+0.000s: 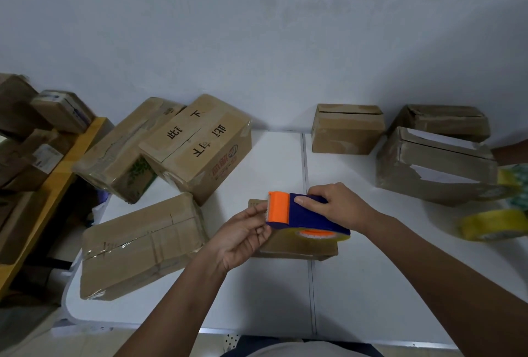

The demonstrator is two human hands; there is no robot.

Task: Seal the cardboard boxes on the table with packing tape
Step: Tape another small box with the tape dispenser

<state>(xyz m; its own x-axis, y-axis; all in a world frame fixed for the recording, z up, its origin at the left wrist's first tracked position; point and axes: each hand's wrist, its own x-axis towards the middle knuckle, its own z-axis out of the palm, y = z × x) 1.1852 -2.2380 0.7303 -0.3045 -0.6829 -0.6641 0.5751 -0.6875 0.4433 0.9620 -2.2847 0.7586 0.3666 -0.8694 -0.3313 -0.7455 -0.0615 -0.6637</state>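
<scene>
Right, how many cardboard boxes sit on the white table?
7: leaning box, printed box and flat box at left; small box under the tape dispenser; back box, far box and torn box at right. Others may be hidden.

Both forearms reach forward — right hand (338,208) curled in a grip, left hand (243,238) with fingers (258,211) pinched.

We see the right hand (340,208) wrapped over a blue and orange tape dispenser (303,218), held above a small flat cardboard box (297,245) at the centre of the white surface (371,285). The left hand (243,233) pinches at the dispenser's orange cutter end. At nine o'clock lies a taped box (140,245); at eleven, a printed box (197,145) leans against another. At two o'clock stand three worn boxes (434,168); at three, a yellow tape roll (491,225).
</scene>
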